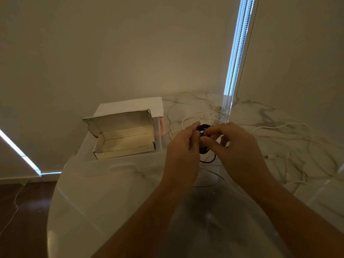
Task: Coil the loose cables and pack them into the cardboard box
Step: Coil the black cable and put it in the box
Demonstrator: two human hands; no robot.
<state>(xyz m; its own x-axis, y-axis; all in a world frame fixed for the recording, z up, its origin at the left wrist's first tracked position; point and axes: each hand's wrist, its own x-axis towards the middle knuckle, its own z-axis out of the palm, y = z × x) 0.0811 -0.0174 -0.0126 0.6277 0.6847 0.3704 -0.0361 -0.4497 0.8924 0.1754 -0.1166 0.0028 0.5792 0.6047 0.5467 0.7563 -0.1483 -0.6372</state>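
Fingers of the left hand and right hand are pinching a black cable coil above the counter; keeping loops tight while wrapping the dangling tail should help. Left, the cardboard box is sitting open, apparently empty. White cables are sprawling right, uncoiled.
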